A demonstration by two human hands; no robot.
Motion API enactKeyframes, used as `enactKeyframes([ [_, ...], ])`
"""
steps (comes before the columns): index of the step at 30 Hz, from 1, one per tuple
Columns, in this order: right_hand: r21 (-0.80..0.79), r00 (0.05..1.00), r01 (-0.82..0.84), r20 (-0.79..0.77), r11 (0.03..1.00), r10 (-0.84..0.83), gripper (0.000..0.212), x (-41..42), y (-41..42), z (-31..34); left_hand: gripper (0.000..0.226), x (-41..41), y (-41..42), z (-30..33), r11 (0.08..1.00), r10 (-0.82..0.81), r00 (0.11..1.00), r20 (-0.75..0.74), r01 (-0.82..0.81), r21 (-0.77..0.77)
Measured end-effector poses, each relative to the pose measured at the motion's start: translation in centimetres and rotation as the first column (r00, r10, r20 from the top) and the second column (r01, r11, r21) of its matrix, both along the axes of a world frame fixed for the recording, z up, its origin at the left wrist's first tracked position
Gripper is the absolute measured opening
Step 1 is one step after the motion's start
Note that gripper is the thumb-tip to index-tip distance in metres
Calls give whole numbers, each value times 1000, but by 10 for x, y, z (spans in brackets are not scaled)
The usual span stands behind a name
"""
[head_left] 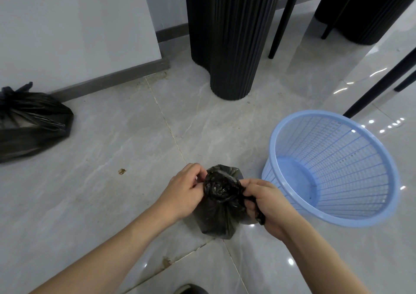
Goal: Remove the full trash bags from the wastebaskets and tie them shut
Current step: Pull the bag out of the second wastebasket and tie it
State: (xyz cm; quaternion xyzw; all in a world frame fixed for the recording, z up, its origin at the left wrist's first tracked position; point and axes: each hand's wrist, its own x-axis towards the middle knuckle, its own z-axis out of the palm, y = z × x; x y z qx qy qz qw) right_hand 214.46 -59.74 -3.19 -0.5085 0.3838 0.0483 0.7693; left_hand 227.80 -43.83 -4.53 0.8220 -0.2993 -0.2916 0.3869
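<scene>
A small black trash bag [219, 217] stands on the tiled floor in front of me, its top gathered into a crumpled bunch. My left hand [184, 190] pinches the bunch from the left. My right hand [267, 206] grips a twisted strand of the bag's top on the right side. A light blue mesh wastebasket [351, 206] sits just right of the bag, tilted toward me, with no liner in it. A second, larger black trash bag [31, 122] lies at the far left by the wall, its top knotted.
A black ribbed table pedestal [229, 37] rises behind the bag, with another at the top right [369, 9]. Thin black chair legs [283, 18] slant at the right. A grey baseboard [108, 79] runs along the white wall. A dark shoe tip [191, 289] shows at the bottom edge.
</scene>
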Motion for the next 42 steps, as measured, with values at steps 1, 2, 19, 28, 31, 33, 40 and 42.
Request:
enactKeyframes([
  [1, -16, 1000, 11, -2, 1000, -11, 33, 1, 0, 0, 12, 0, 2, 5, 999, 22, 999, -45, -24, -41],
  [2, -28, 1000, 17, -5, 999, -18, 34, 1, 1, -1, 16, -1, 3, 10, 996, 31, 996, -84, -37, -76],
  [19, -717, 999, -49, -24, 695, 46, 47, -3, 13, 0, 35, 63, 19, -7, 925, -65, 981, 180, -9, 380],
  [28, -787, 869, -489, -402, 378, 289, 43, -2, 21, -18, 74, 26, 13, -17, 976, -177, 971, 163, 151, 159],
  [31, -769, 832, -551, -477, 324, 283, 25, 4, 20, -18, 71, 9, 9, -35, 913, -335, 902, 273, 239, 331],
  [33, -792, 844, -531, -464, 302, 268, 20, 12, 21, -18, 45, 9, 7, -42, 861, -422, 858, 292, 278, 426],
  [40, -848, 836, -498, -412, 184, 362, 20, 66, 30, -8, 30, 33, 8, -30, 969, -22, 1000, 6, 19, 245],
  [42, -829, 814, -527, -429, 186, 393, 19, 86, 31, 7, 33, 48, 13, -11, 973, 52, 997, -49, -39, 226],
])
